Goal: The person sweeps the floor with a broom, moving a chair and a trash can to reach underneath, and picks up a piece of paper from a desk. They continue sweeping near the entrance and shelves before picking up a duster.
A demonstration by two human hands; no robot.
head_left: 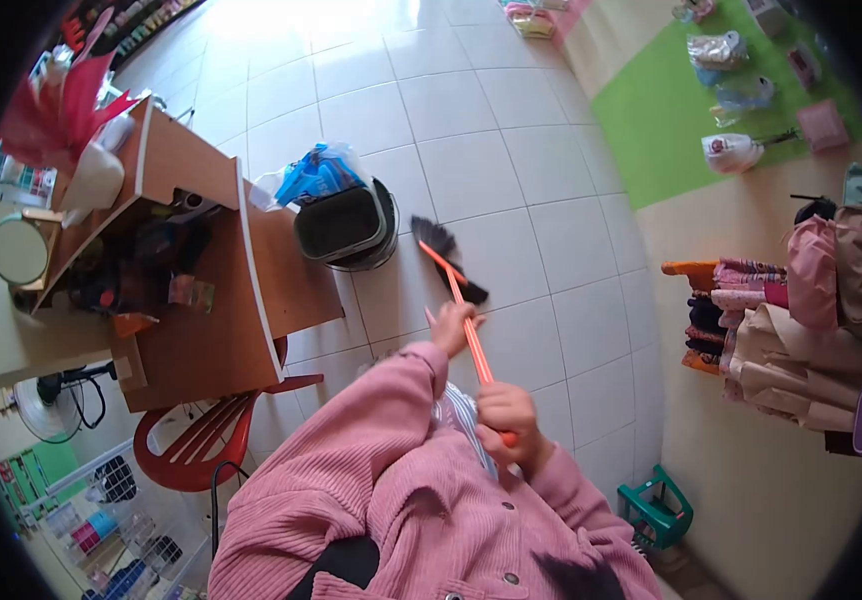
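A broom with an orange handle (479,352) and a black bristle head (441,250) reaches down to the white tiled floor (591,320). Partway along its handle, my left hand (453,328) grips it with the fingers wrapped round. Closer to my body, my right hand (509,418) is closed on the handle near its end, which sticks out below the fist. To the left of the bristles, a dark bin (341,225) stands on the floor, apart from the broom, with a blue and white plastic bag (319,175) behind it.
At the left are a wooden desk (201,335), a red plastic chair (191,455) and a fan (48,410). Folded clothes and bags (791,350) line the right wall. A small green stool (657,508) is at the lower right.
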